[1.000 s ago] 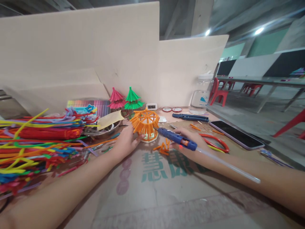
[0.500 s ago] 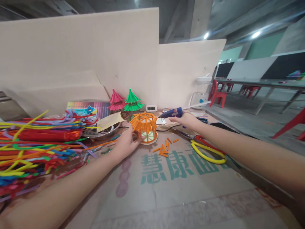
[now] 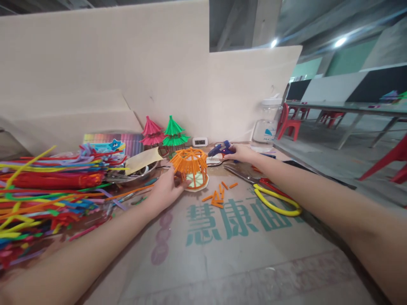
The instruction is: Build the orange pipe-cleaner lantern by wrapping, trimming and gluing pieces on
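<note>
An orange lantern-shaped model (image 3: 190, 166) made of short sticks stands on a pale round base in the middle of the cardboard-covered table. My left hand (image 3: 165, 189) grips its lower left side, fingers curled on the base. My right hand (image 3: 242, 153) reaches to the back of the table and is closed on a blue glue gun (image 3: 220, 149), which sits low on the table behind the model. Loose orange stick pieces (image 3: 218, 197) lie just right of the model.
A large heap of coloured pipe cleaners (image 3: 47, 190) fills the left. Scissors with yellow and red handles (image 3: 270, 195) lie right of the model. Pink (image 3: 152, 132) and green (image 3: 173, 131) paper trees, a small clock (image 3: 199, 142) and a plastic jar (image 3: 266, 123) stand by the cardboard wall.
My right hand has carried the glue gun from beside the model to the back of the table and lowered it there. My left hand has stayed on the model.
</note>
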`<state>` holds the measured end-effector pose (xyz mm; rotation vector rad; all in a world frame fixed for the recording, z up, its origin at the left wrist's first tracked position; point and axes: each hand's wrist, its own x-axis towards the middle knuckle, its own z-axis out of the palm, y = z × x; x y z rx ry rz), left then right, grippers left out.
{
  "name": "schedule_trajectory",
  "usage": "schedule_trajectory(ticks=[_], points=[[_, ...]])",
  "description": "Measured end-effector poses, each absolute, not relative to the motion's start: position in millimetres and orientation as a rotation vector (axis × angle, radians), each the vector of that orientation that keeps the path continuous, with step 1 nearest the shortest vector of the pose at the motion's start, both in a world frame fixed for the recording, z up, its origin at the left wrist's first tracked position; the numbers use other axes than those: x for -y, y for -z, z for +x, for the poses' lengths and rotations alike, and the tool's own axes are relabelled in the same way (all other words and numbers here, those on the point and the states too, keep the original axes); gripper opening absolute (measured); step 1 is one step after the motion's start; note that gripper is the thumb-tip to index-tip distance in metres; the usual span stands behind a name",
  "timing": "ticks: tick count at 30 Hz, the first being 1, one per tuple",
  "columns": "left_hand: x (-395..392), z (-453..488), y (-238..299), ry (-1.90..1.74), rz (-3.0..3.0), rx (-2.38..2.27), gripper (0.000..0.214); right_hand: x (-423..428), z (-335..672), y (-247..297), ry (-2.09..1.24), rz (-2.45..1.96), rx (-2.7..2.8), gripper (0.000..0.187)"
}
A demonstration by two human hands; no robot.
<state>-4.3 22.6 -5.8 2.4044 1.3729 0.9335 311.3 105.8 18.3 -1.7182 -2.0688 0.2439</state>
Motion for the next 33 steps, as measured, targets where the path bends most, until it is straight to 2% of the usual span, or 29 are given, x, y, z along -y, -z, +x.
schedule_trajectory(ticks=[8, 13, 17, 20, 26, 33], points=[[-19.3, -1.8, 2.0, -0.98, 2.371, -1.364, 0.035, -47.3, 323.2, -32.6, 0.049, -1.605, 2.128, 0.024], [-19.2, -1.6, 1.2, -0.928, 2.405, -1.405, 0.031, -8.0, 316.4, -31.7, -0.305, -1.382, 2.519, 0.018], [-19.0, -1.9, 0.9, -0.92, 2.394, -1.403, 0.033, 3.7, 308.5, -26.9, -0.293, -1.421, 2.557, 0.009], [-18.3, -2.0, 1.8, -0.933, 2.378, -1.407, 0.033, 10.7, 297.5, -25.0, -0.323, -1.378, 2.424, 0.008], [-14.7, -1.3, 0.7, -0.999, 2.509, -1.32, 0.046, 32.3, 260.0, -28.4, -0.874, -0.953, 1.794, 0.009], [-10.1, 1.4, -5.5, -0.989, 2.619, -1.31, 0.039, 31.7, 226.0, -39.2, -0.975, -0.801, 1.539, 0.018]])
